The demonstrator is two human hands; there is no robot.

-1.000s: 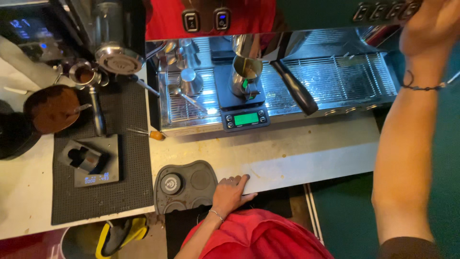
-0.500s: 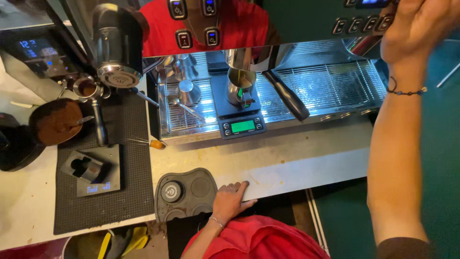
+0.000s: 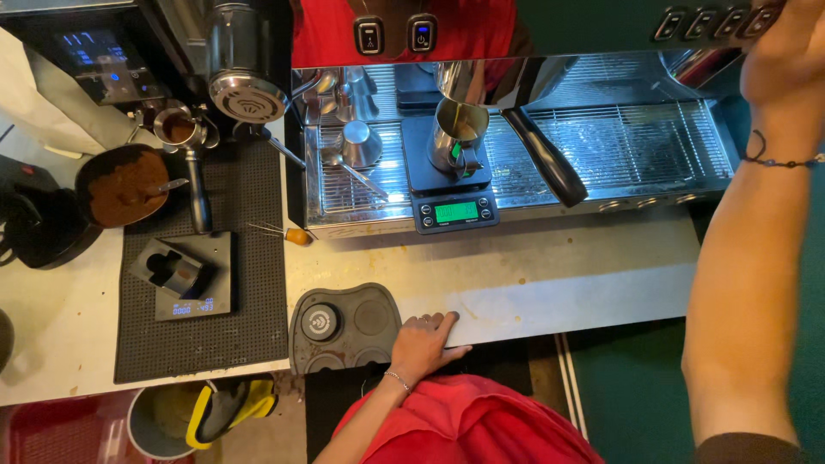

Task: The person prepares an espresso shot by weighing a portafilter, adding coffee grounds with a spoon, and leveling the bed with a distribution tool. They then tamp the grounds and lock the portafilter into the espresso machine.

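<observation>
At lower centre of the frame our left hand [image 3: 425,344] lies flat on the edge of the pale counter [image 3: 559,275], fingers together and holding nothing, just beside the dark rubber tamping mat [image 3: 344,326], whose round black tamper [image 3: 320,323] sits in one of its hollows. Our right hand [image 3: 786,56] is raised to the upper right corner, at the button row of the espresso machine [image 3: 601,26]; whether its fingers are spread or pressing we cannot tell, as the frame cuts them off.

Upper centre, one shiny steel pitcher [image 3: 458,133] stands on a black square scale [image 3: 449,172] with a green display, on the ribbed metal drip tray [image 3: 636,146]. A black portafilter handle [image 3: 543,156] slants across that tray. A second, smaller steel jug [image 3: 361,142] stands to its left.

At left we count one more scale [image 3: 193,283], on a dotted black rubber mat [image 3: 249,258], and one round black dish of brown coffee grounds [image 3: 120,185].
</observation>
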